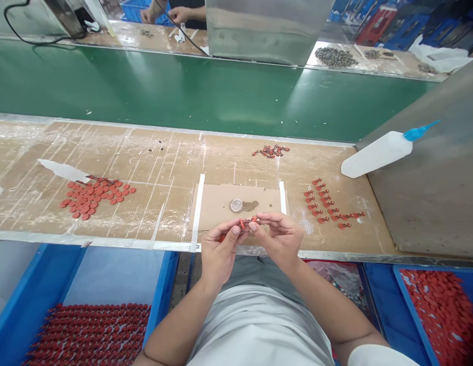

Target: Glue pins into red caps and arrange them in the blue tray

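Observation:
Just above the table's front edge, my left hand [220, 251] pinches a small red disc-shaped part [242, 222]. My right hand [279, 239] has its thumb and forefinger closed on the other end of this piece, where a small reddish-metal bit shows. More red may sit in the left palm, but the fingers mostly hide it. Beyond the hands, a small round tub [236, 205] stands on a taped cardboard sheet [215, 203], beside a dark wet-looking smear [250, 206]. Rows of red discs with metal stems [323, 199] lie to the right.
Loose red discs [86, 200] lie left near a white bottle [63, 170]. Small dark-red parts [272, 151] are piled farther back. A blue-tipped bottle [377, 154] leans by a metal panel [431, 178]. Blue bins [166, 284] flank me below. Another person's hands [179, 14] work across the green belt [164, 91].

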Tool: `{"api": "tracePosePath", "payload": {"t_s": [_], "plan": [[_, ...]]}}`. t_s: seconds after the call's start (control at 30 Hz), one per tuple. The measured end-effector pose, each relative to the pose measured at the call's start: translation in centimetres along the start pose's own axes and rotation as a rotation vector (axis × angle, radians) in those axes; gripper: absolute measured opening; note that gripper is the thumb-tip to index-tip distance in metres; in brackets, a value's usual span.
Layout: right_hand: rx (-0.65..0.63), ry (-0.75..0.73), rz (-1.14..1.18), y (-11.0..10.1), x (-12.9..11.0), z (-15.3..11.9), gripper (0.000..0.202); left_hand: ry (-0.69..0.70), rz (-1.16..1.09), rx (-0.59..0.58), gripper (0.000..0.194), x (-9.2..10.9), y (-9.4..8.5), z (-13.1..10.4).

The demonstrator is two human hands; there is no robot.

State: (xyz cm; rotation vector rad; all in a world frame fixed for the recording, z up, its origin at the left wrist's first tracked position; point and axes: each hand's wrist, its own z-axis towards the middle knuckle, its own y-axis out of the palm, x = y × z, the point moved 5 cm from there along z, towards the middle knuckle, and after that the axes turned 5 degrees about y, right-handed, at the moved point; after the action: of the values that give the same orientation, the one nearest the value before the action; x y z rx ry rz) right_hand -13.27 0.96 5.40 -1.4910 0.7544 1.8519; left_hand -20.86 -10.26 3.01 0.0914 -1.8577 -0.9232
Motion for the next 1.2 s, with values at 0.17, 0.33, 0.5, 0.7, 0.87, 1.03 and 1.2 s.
{"api": "tracePosePath", "payload": {"t_s": [0.17,0.33,0.5,0.7,0.87,1.03,1.2], "plan": [[-0.026,-0.036,-0.061,-0.2,-0.4,0.1,0.030,-0.105,-0.052,-0.004,0.017,-0.6,-0.4,0.2],[-0.114,-0.015,-0.020,0.1,-1.0,0.0,0.030,-0.211,-0.089,-0.050,0.015,-1.1,-0.5,0.2],[-0.155,-0.009,0.013,0.1,-1.4,0.1,0.026,-0.249,-0.140,-0.069,0.015,-1.0,-0.4,0.0],[-0.198,0.022,0.007,-0.4,-1.3,0.6,0.026,-0.271,-0.130,-0.071,0.016,-1.2,-0.1,-0.1],[-0.181,0.204,0.119,-0.9,-0.2,0.7,0.018,-0.272,-0.153,-0.111,0.020,-1.2,0.7,-0.2],[-0.095,0.225,0.025,-3.0,-0.6,2.4,0.020,-0.340,-0.204,-0.104,0.019,-1.0,1.2,-0.3],[0.147,0.025,-0.556,-7.6,-2.3,7.4,0.021,-0.418,-0.278,0.035,0.025,-1.1,0.3,-0.2]]}}
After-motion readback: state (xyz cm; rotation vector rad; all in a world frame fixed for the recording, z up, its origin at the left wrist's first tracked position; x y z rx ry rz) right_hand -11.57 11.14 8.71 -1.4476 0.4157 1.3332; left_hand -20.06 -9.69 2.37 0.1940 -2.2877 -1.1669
